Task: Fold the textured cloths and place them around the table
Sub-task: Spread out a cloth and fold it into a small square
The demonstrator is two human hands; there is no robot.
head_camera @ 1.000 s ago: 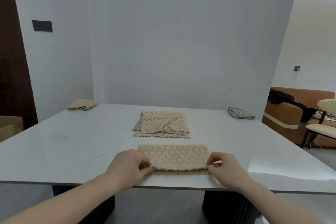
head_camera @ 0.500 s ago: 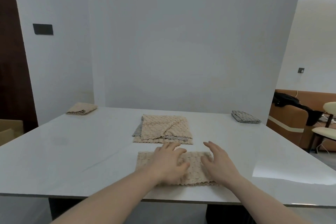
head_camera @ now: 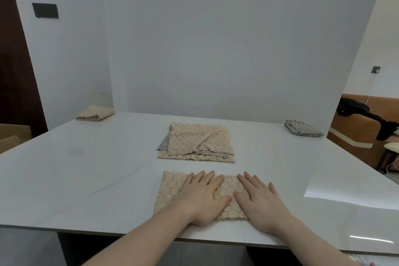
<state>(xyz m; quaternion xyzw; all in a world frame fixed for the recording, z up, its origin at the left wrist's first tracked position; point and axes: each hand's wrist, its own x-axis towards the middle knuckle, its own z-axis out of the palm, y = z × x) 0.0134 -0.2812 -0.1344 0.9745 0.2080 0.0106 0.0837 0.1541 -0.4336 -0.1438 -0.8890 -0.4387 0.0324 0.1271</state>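
Cloths, head view: four groups on the white table [head_camera: 90, 170]. Folded beige cloth [head_camera: 172, 192] at near edge, bumpy weave; beige-and-grey stack [head_camera: 198, 142] mid-table; folded beige cloth at far left corner [head_camera: 96, 112]; folded grey cloth [head_camera: 302, 128] far right. Left hand [head_camera: 201, 197] and right hand [head_camera: 262, 202] lie flat, fingers straight, pressing the near cloth.

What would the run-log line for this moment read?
step: flattening fold | left hand: flat on beige cloth | right hand: flat on same cloth | pile: waiting mid-table | far corners: two folded cloths placed
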